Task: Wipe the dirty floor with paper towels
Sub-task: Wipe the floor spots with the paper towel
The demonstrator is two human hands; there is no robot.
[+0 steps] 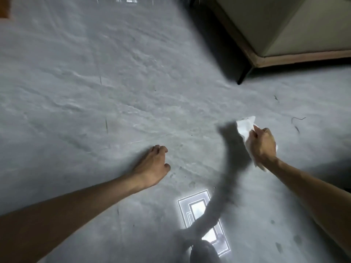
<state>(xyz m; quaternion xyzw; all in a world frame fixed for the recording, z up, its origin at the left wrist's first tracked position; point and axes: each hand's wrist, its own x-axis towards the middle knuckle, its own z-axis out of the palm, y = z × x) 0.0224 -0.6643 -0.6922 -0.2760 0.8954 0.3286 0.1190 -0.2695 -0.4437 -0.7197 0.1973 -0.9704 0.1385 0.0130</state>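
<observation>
The right hand [263, 147] is clenched round a crumpled white towel [245, 125], which sticks out past the knuckles and also under the wrist. The towel is well below the black furniture leg [242, 77] and a little to its right, low over the grey floor [95, 82]. Whether the towel touches the floor I cannot tell — the arm's shadow [233, 149] falls just beside it, so I judge it is close to the surface. The bunched grip probably gives a thick pad for pressing. The left hand [152, 165] holds nothing. Its fingers are loosely curled, and it hangs far to the left of the leg and lower, likely kept out for balance while the person bends down. Thin dark marks [297, 123] lie below the leg and to the right, just beyond the towel, and faint smudges [191, 184] lie further down — these seem to be the dirt not yet wiped, so the task looks far from finished.
</observation>
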